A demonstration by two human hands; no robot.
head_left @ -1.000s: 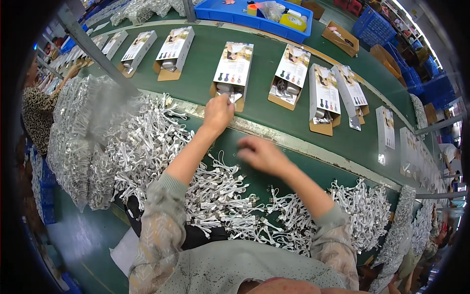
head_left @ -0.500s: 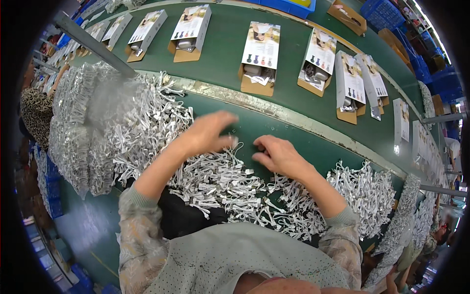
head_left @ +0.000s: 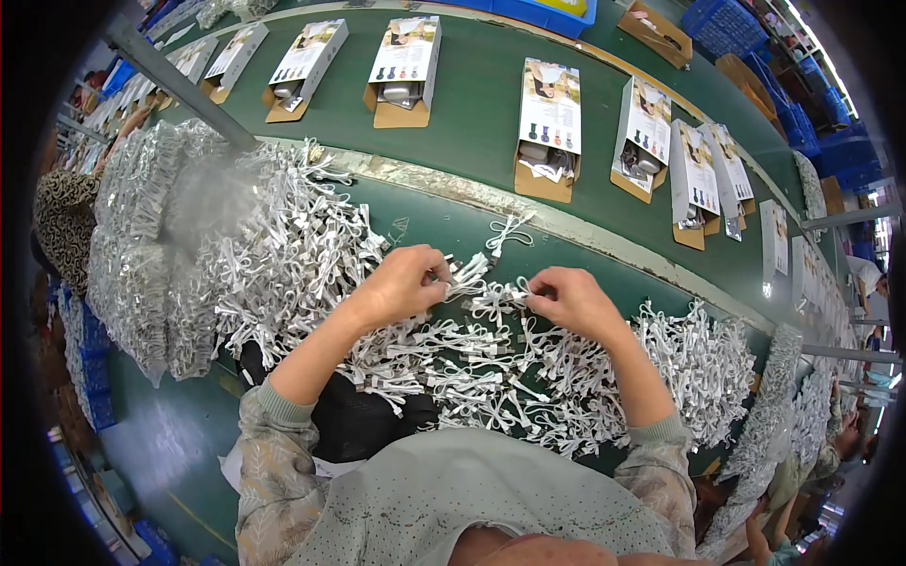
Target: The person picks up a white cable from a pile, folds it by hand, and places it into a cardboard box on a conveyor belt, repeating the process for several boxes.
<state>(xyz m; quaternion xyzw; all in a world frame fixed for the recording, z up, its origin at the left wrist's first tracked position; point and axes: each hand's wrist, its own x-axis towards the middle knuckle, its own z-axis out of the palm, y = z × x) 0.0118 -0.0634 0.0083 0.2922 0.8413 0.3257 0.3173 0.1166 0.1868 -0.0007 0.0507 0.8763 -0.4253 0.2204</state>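
Observation:
White charging cables, each folded into a small bundle, lie heaped across the green bench. My left hand is closed, its thumb and fingers pinched at the end of a few white cables beyond the main heap. Facing it, my right hand pinches the end of another white cable. Which strands the fingertips grip is partly hidden. One looped cable lies apart, near the bench's far ledge. Below my hands spreads a loose pile of cables.
Open white-and-brown boxes stand in a row on the green conveyor past a worn ledge. Taller cable heaps and clear plastic bags of cables flank me at left. A metal post slants there.
My hands have come down onto the cables from hovering above, fingers closing. Several cables now lie farther out between them and the ledge. The boxes have shifted right along the conveyor.

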